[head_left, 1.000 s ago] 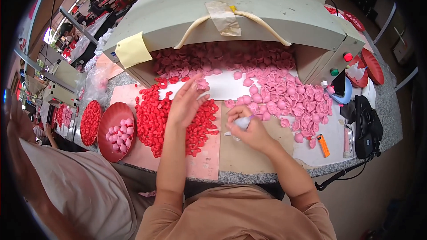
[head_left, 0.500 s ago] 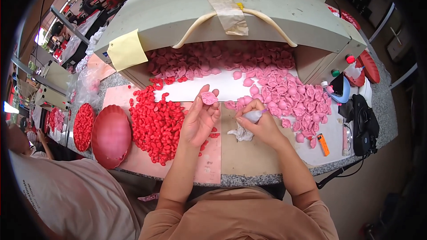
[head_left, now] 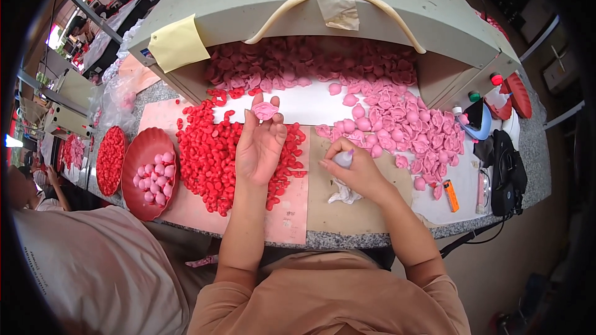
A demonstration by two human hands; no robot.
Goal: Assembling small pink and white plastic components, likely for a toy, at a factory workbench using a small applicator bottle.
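Left hand [head_left: 261,149], palm up with its fingers curled, holds a pink, petal-edged cupped piece [head_left: 265,110] at its fingertips, thumb by the left edge; how firmly it grips, I cannot tell from my screen. The right hand [head_left: 357,170] I see clamped around a small translucent squeeze bottle with a purple tip [head_left: 343,159] — just above a crumpled white cloth [head_left: 344,193] on brown paper [head_left: 335,217]. Under and around the left hand I have a broad heap of small glossy red pieces [head_left: 211,161] on a pink sheet [head_left: 288,223]. Left of that heap, on the speckled grey bench [head_left: 534,177], a scalloped red dish [head_left: 149,209] carries round pink pieces [head_left: 155,180]. More pink petal-edged pieces [head_left: 428,136] spread right of the hands and back into the pale grey-green metal housing [head_left: 230,9] ahead of me. An orange lighter [head_left: 451,196] lies near their front edge — well apart from either hand.
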